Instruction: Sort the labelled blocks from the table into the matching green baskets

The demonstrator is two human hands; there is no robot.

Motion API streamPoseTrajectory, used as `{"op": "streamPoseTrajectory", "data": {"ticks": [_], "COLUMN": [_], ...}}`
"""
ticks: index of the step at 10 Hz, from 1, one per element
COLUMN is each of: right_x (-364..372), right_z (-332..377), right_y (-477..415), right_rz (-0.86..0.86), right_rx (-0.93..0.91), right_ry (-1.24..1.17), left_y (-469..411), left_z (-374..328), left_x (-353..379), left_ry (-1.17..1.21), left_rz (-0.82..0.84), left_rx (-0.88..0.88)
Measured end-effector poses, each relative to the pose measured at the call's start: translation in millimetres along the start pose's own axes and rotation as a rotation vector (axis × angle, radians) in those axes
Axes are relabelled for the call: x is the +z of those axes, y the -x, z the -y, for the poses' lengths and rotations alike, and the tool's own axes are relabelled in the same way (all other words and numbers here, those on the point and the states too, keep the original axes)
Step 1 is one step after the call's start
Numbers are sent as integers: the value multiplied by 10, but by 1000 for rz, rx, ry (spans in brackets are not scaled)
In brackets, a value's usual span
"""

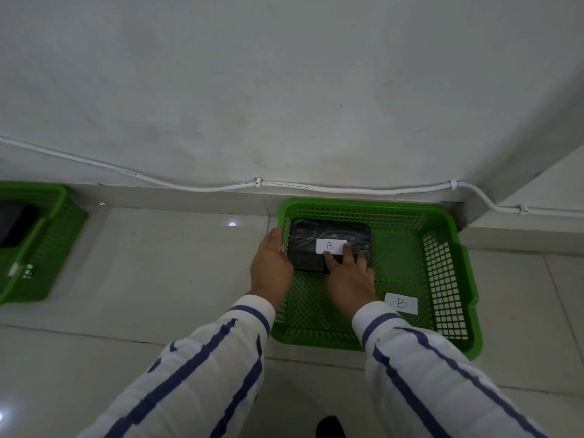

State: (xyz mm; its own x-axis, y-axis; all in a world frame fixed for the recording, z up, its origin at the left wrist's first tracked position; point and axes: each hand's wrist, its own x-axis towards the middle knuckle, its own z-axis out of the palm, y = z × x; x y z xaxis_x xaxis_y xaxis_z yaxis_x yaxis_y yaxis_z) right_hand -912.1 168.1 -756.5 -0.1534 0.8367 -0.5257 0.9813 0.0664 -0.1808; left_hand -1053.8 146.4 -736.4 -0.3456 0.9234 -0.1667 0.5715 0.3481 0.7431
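A green basket (448,279) with a white tag marked B (401,303) on its near side stands on the floor by the wall. Inside its far left corner lies a black block (328,230) with a white label marked B (330,245). My right hand (349,276) rests on the block's near edge, fingers spread over the label's lower edge. My left hand (271,267) sits flat against the basket's left rim, fingers straight, beside the block. Whether either hand still grips the block is unclear.
A second green basket (41,248) at the far left edge holds a dark block (12,224). A white cable (284,184) runs along the foot of the wall. Pale floor tiles (173,263) lie between the baskets. A dark shoe tip (330,426) shows at the bottom.
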Motion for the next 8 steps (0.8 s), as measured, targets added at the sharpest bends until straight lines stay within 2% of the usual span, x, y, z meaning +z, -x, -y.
{"op": "streamPoseTrajectory", "data": {"ticks": [4, 6, 8], "right_x": [-20, -58, -328], "right_z": [-12, -60, -36], "right_y": [26, 157, 356], "right_rz": [3, -114, -192], "right_rx": [-6, -19, -23], "right_ry": [-83, -167, -202], "left_y": [-4, -7, 75], "left_z": [-40, -75, -301], "left_x": [-33, -53, -154], "left_ry": [-18, 34, -17], "left_rz": [31, 93, 89], "left_rx": [-13, -22, -39]}}
